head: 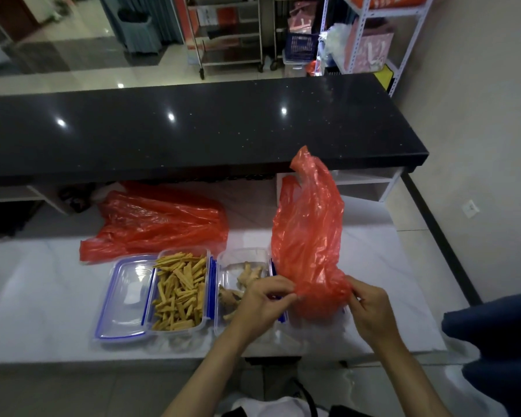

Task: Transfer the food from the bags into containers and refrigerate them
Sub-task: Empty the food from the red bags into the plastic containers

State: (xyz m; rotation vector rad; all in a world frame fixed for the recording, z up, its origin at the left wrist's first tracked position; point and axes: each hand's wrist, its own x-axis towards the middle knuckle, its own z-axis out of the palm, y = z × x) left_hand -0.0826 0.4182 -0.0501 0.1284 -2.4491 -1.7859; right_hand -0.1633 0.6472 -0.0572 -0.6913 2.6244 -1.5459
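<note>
Head view: both hands pinch the lower end of a thin red bag, the left hand at one corner and the right hand at the other, holding it beside an open container of pale food pieces. The bag looks light, limp and slippery, probably best gripped by its bottom corners. On the white counter sit a container of yellow sticks, a loose lid and a second red bag; a black ledge and shelving lie beyond.

red bags, yellow food strips, blue-trimmed clear containers, black counter
</note>
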